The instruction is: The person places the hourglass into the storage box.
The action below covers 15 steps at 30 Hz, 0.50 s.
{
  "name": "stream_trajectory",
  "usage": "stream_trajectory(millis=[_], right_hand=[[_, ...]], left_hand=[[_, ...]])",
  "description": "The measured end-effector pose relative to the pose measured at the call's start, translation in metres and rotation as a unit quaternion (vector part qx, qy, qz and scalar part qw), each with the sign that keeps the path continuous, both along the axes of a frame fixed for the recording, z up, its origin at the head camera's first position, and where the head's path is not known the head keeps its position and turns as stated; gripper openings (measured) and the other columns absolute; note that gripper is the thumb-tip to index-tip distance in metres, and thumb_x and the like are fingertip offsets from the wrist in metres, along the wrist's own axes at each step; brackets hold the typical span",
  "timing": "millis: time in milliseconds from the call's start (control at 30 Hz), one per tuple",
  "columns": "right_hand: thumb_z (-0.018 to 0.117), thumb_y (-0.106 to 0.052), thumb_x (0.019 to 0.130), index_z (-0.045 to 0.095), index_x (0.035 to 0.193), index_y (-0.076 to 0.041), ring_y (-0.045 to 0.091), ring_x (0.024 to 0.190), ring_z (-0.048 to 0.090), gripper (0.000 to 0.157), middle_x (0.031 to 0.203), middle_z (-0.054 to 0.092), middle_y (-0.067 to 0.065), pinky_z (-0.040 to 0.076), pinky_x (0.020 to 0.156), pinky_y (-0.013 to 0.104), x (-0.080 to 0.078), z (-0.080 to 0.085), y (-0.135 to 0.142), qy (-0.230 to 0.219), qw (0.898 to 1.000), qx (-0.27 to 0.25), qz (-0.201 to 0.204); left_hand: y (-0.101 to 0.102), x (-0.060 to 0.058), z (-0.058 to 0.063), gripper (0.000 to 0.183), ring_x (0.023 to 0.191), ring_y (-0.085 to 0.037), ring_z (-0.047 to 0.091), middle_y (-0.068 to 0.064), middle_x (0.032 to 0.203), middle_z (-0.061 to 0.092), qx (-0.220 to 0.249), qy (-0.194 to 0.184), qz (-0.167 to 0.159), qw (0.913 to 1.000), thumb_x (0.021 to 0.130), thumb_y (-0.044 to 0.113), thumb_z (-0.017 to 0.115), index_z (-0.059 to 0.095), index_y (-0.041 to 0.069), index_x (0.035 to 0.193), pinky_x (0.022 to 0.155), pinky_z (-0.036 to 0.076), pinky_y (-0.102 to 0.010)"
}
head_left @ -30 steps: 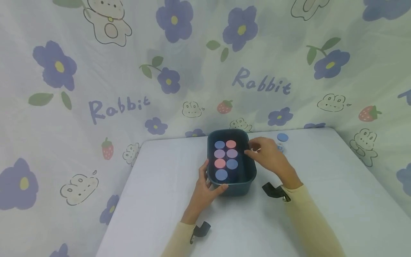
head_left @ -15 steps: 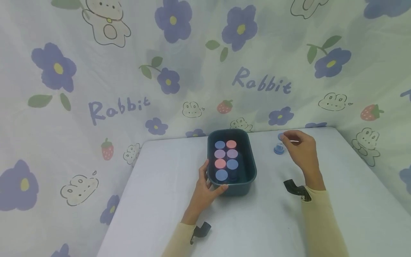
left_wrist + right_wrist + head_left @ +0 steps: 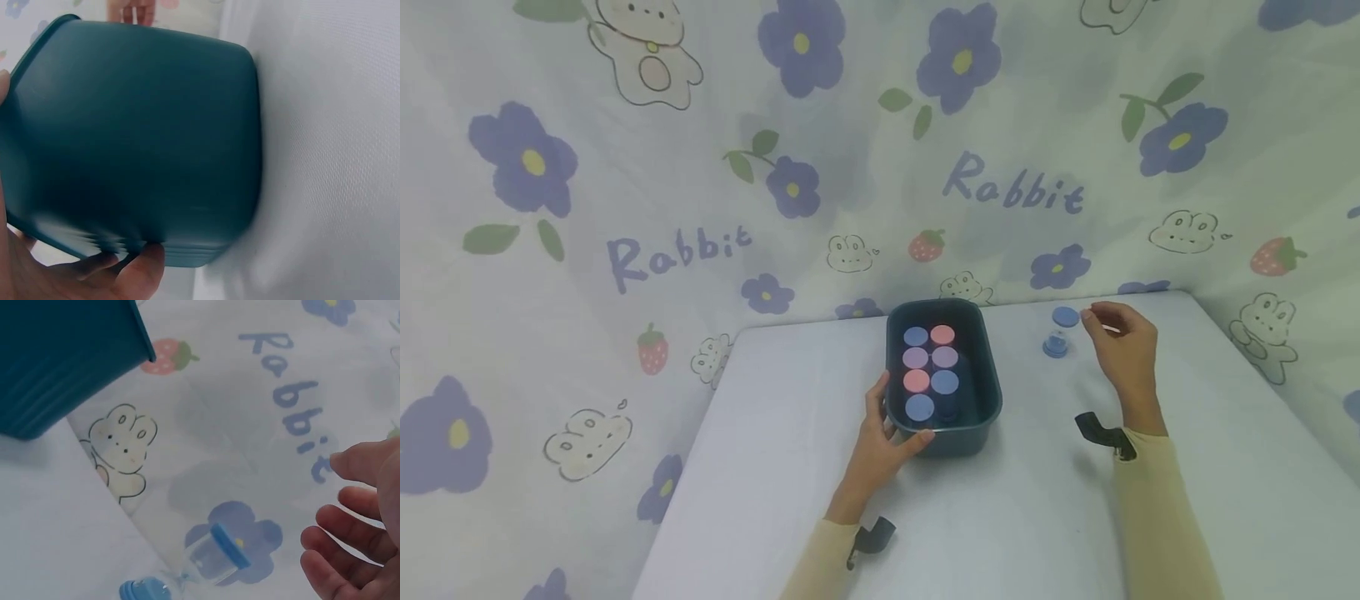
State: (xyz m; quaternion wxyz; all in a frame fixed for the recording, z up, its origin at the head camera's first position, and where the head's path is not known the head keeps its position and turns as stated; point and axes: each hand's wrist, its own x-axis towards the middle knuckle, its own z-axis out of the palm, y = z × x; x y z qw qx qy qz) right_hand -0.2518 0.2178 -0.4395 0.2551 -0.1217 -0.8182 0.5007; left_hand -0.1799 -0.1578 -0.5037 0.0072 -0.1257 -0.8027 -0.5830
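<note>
A dark teal plastic bin point(image 3: 952, 442) stands on the white table, with several round blue, pink and purple tops point(image 3: 917, 382) inside it; what lies below these tops is hidden. My left hand point(image 3: 878, 448) grips the bin's near left corner, fingers along the side and thumb at the near end. To the right of the bin, a small hourglass point(image 3: 1058, 338) with blue caps stands upright. Close beside its right lies my right hand point(image 3: 1123, 343), fingers loosely bent and holding nothing. The right wrist view shows a gap between those fingers point(image 3: 322, 550) and the hourglass's blue cap point(image 3: 230, 547).
The white table point(image 3: 760, 433) runs back to a hanging cloth point(image 3: 700, 167) printed with flowers, rabbits and strawberries. Both forearms wear pale yellow sleeves point(image 3: 1157, 500), each with a dark wrist mount point(image 3: 1101, 431).
My right hand has gone from the bin's right rim over to the hourglass, then slightly right, off its top. The left hand keeps its grip on the bin.
</note>
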Motion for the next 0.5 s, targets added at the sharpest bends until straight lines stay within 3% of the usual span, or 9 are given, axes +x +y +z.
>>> stream_trajectory(millis=[133, 300, 500], right_hand=[[0.066, -0.035, 0.101, 0.065, 0.134, -0.008, 0.022, 0.125, 0.064, 0.043, 0.133, 0.067, 0.012, 0.056, 0.106, 0.026, -0.005, -0.008, 0.006, -0.023, 0.999, -0.034, -0.012], [0.066, -0.037, 0.100, 0.057, 0.144, -0.009, 0.026, 0.133, 0.059, 0.052, 0.143, 0.061, 0.013, 0.054, 0.111, 0.032, -0.011, -0.021, 0.015, -0.054, 0.996, -0.064, -0.010], [0.066, -0.041, 0.100, 0.042, 0.156, -0.011, 0.033, 0.144, 0.051, 0.068, 0.157, 0.050, 0.014, 0.048, 0.119, 0.042, -0.019, -0.036, 0.022, -0.101, 0.992, -0.072, 0.030]], left_hand=[[0.001, 0.000, 0.001, 0.104, 0.161, -0.036, 0.023, 0.004, 0.174, 0.019, -0.001, -0.003, -0.001, 1.0000, 0.085, 0.040, 0.084, 0.013, 0.040, 0.161, 0.120, 0.036, -0.060], [0.001, 0.001, 0.001, 0.105, 0.161, -0.037, 0.023, 0.002, 0.175, 0.019, -0.007, -0.004, 0.001, 1.0000, 0.085, 0.041, 0.084, 0.013, 0.038, 0.162, 0.119, 0.039, -0.060], [0.001, 0.002, 0.001, 0.105, 0.161, -0.039, 0.022, 0.000, 0.175, 0.018, -0.004, 0.003, 0.002, 1.0000, 0.086, 0.038, 0.084, 0.013, 0.038, 0.162, 0.118, 0.039, -0.061]])
